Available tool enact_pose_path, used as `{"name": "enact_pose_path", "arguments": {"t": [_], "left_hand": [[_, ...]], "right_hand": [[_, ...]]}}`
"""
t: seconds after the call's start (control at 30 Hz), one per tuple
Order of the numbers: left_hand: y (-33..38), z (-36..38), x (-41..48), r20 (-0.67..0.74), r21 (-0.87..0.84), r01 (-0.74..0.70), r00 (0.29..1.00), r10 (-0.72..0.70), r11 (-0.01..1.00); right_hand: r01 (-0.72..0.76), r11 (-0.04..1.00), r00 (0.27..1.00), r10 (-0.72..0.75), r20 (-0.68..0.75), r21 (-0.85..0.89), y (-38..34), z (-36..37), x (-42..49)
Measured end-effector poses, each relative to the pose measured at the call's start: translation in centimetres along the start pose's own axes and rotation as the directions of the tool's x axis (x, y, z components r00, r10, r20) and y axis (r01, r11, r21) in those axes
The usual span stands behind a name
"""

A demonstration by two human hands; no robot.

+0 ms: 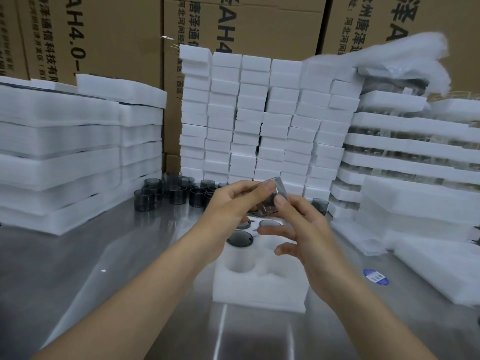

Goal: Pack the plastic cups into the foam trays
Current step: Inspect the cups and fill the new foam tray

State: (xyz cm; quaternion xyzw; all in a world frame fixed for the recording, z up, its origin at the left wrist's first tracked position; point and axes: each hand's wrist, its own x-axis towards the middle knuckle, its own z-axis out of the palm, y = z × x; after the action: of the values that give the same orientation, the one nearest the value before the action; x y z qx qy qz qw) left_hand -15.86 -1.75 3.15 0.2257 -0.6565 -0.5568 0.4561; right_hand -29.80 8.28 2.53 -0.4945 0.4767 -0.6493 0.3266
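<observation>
A smoky grey plastic cup (272, 196) is held tilted above a white foam tray (259, 289) in the middle of the steel table. My left hand (231, 206) grips the cup from the left, and my right hand (304, 227) pinches its right side with thumb and forefinger, the other fingers spread. The tray has round sockets; three far ones hold grey cups (240, 239), the near ones (240, 258) are bare. A cluster of loose grey cups (171, 193) stands behind my left hand, and one more cup (320, 205) stands to the right.
Stacks of white foam trays (259, 120) form a wall at the back, with larger foam stacks at the left (65, 152) and filled trays at the right (415, 152). Cardboard boxes (104, 35) stand behind. A blue sticker (375, 276) lies on the table.
</observation>
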Motion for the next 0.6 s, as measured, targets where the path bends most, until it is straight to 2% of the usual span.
{"name": "enact_pose_path", "arguments": {"t": [0.23,0.3,0.37,0.43,0.5,0.6], "left_hand": [[-0.4,-0.4,0.1,0.042,0.049,0.031,0.999,-0.033,0.998],[-0.8,-0.4,0.1,0.038,0.055,0.005,0.999,-0.007,0.998],[-1.4,-0.4,0.4,0.004,0.062,-0.021,1.0,0.021,0.998],[-2.0,-0.4,0.6,-0.029,0.093,-0.018,0.999,0.021,0.995],[-2.4,-0.3,0.9,-0.055,0.211,-0.014,0.998,0.026,0.977],[-3.2,-0.4,1.3,0.01,0.272,-0.09,0.996,0.09,0.958]], "right_hand": [[-0.047,0.996,0.999,0.045,-0.024,-0.073,0.6,-0.5,0.4],[-0.008,0.989,1.0,0.005,-0.023,-0.147,1.1,-0.9,0.8],[0.092,0.962,0.995,-0.1,-0.017,-0.257,1.9,-1.5,1.2],[0.213,0.885,0.976,-0.216,0.041,-0.415,2.7,-2.2,1.4],[0.314,0.734,0.946,-0.294,0.134,-0.602,3.6,-2.6,1.5],[0.362,0.61,0.923,-0.34,0.179,-0.705,4.5,-2.9,1.7]]}}
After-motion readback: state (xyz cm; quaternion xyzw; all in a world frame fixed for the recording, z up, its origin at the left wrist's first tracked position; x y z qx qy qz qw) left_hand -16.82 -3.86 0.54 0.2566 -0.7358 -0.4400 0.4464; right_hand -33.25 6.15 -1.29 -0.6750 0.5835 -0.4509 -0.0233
